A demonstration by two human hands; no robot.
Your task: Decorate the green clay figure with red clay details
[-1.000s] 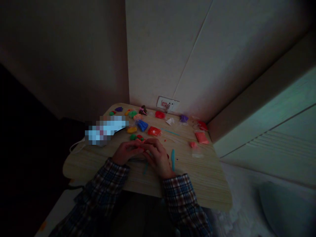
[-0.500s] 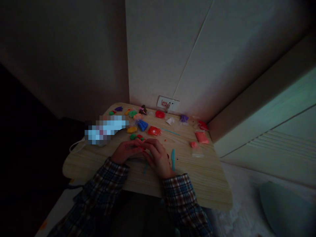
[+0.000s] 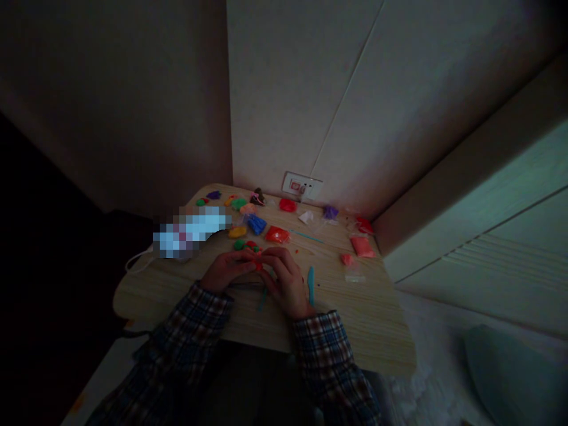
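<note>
Between my fingertips is a small piece of red modelling clay (image 3: 258, 266), partly covered by the fingers. My left hand (image 3: 227, 270) pinches it from the left, and my right hand (image 3: 286, 283) closes on it from the right. Just beyond the fingers lie green and red clay pieces (image 3: 240, 244). A turquoise plastic knife (image 3: 311, 285) rests right of my right hand. Under the hands a thin turquoise tool (image 3: 262, 300) shows in part. A bag of orange-red clay (image 3: 277, 235) lies farther back.
The wooden table (image 3: 364, 331) holds several clay packets: blue (image 3: 256, 223), yellow (image 3: 237, 232), purple (image 3: 331, 213) and pink (image 3: 362, 246). A pixelated bright device (image 3: 190, 232) with a white cable stands at left. A wall socket (image 3: 302, 186) sits behind the table.
The fingers have shifted slightly around the red clay, and more of it shows between them now. Other things on the table stay where they were.
</note>
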